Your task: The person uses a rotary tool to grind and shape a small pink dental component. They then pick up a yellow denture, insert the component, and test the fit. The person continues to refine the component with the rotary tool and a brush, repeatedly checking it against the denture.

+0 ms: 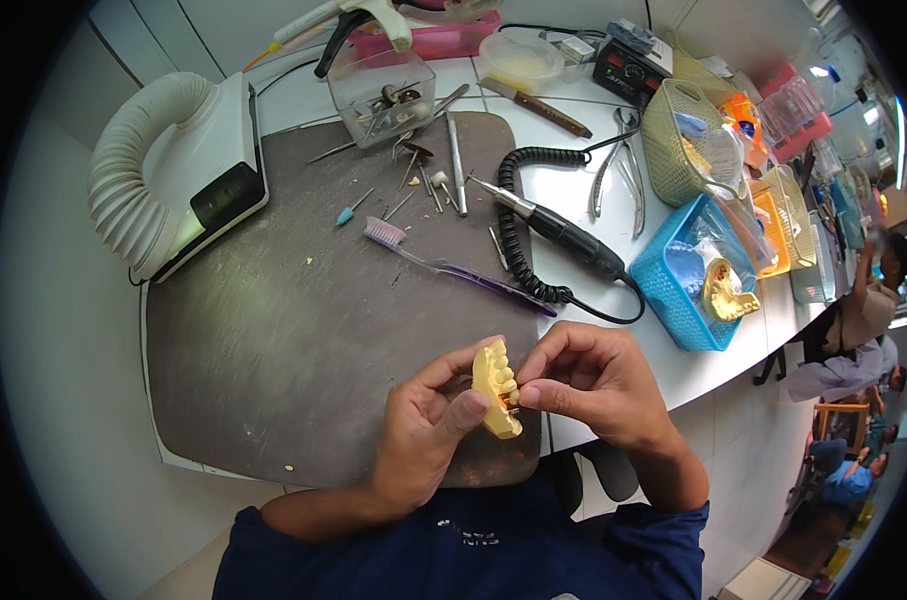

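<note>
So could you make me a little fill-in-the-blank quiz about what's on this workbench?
1. Both hands hold a yellow dental model shaped like a row of ____.
2. The toothbrush lying on the dark mat has a ____ handle.
3. A second yellow cast sits in the ____ basket.
4. The black handpiece has a ____ cord.

Missing words: teeth; purple; blue; coiled

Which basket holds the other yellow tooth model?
The blue basket, nearest the desk edge; a yellow tooth model sits in it. The other baskets are tan and orange.
</note>
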Motion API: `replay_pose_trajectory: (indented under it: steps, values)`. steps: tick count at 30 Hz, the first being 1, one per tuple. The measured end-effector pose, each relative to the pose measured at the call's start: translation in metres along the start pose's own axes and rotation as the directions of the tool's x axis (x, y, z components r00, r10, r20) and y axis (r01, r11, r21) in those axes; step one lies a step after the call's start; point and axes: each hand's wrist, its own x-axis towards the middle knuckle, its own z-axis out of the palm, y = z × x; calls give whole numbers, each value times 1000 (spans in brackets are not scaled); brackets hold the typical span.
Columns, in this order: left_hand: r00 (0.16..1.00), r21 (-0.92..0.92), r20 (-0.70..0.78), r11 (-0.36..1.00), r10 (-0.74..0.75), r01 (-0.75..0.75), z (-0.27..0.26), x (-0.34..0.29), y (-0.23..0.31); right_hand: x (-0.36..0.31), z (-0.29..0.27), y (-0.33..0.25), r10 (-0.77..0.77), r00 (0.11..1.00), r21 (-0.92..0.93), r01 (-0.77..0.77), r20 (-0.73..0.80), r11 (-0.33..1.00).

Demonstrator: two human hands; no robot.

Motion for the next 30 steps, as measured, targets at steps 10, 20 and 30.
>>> replay_pose_trajectory:
  steps: [10,20,30]
  values:
    - [992,198,-100,975,-78,97,-24,-3,39,27,21,11,128,991,-67,-131,-36,989]
    - [998,337,-31,941,46,-33,-52,14,57,62,25,-1,130,991,-190,-129,-7,973]
    - [1000,258,-7,966,20,-18,-56,16,59,64,34,10,102,993,48,-99,-63,994]
